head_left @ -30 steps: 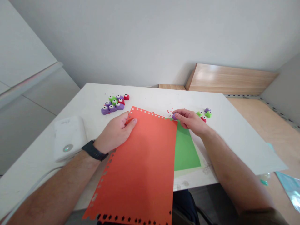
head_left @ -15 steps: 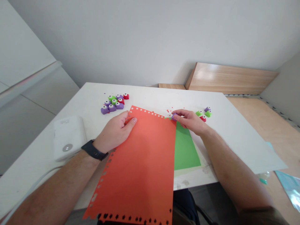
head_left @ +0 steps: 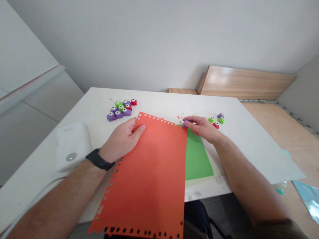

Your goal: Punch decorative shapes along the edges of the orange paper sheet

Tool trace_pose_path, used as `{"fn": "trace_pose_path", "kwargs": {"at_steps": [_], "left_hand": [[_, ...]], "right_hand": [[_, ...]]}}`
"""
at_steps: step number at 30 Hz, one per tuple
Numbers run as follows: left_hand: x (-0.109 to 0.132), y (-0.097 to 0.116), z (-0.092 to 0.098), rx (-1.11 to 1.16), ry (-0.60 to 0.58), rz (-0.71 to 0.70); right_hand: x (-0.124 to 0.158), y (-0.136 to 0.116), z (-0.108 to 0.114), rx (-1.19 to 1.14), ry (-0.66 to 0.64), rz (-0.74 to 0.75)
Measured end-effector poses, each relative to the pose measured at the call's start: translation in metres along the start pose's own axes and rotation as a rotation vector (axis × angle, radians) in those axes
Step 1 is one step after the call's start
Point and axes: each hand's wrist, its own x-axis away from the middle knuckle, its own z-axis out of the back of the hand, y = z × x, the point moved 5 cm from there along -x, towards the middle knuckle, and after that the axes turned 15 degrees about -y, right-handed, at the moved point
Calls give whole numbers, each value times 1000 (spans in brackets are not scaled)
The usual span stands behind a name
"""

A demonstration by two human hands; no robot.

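L hand [head_left: 122,139] open, flat on orange star-punched paper sheet [head_left: 149,179], fingers near its top edge, black watch [head_left: 99,159] on wrist. R hand [head_left: 201,128] pinches small purple plastic craft punch [head_left: 185,124] at sheet's top-right corner, green paper sheet [head_left: 198,156] partly under orange. Tiny red paper bits [head_left: 179,118] just past R fingers; cluster of coloured craft punches [head_left: 119,109] past L hand, smaller cluster [head_left: 216,120] past R hand, on white worktop [head_left: 239,132]

Beyond the white table [head_left: 251,149] stands a grey wall [head_left: 159,39] with a wooden board [head_left: 245,83] against it; white cabinets [head_left: 30,69] lie left, a pale wood surface [head_left: 281,132] right.
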Motion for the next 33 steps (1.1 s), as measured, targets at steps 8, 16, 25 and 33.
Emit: {"fn": "trace_pose_path", "kwargs": {"at_steps": [8,16,25,33], "left_hand": [[0,0,-1,40,-7,-20],[0,2,0,5,-1,-2],[-1,-1,1,-13,24,-2],[0,-1,2,12,38,-13]], "right_hand": [[1,-3,1,20,26,42],[2,-1,0,15,-31,-2],[2,-4,-4,-39,-108,80],[3,-6,-5,-64,-122,100]]}}
